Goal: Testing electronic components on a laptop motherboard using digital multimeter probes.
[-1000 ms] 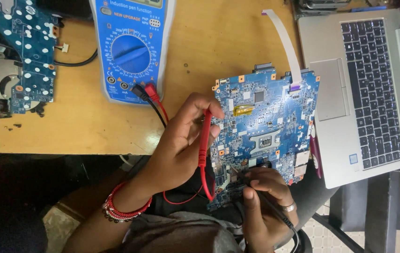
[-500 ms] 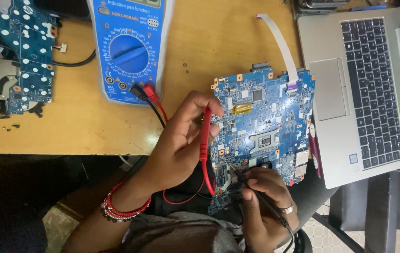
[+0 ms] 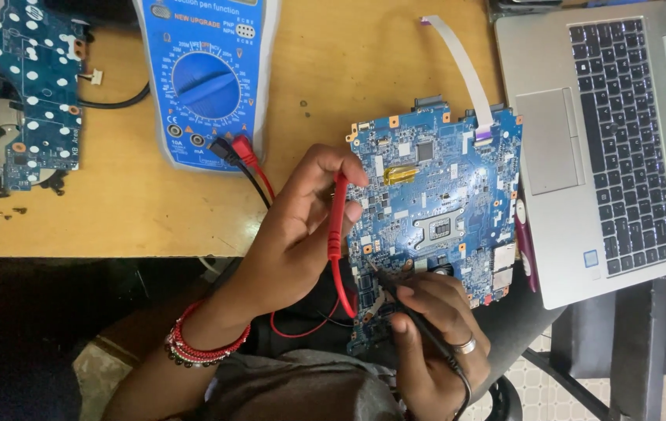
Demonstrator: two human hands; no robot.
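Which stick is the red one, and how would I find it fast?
Start at the wooden table and find the big blue circuit board beside the silver laptop. At that board's left edge, the left hand holds the red probe. It is bright red, while the other probe, in the right hand, is black.

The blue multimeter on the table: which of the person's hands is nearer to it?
Left. The left hand, holding the red probe, sits just below and right of the multimeter; the right hand lies farther off, down by the board's lower edge.
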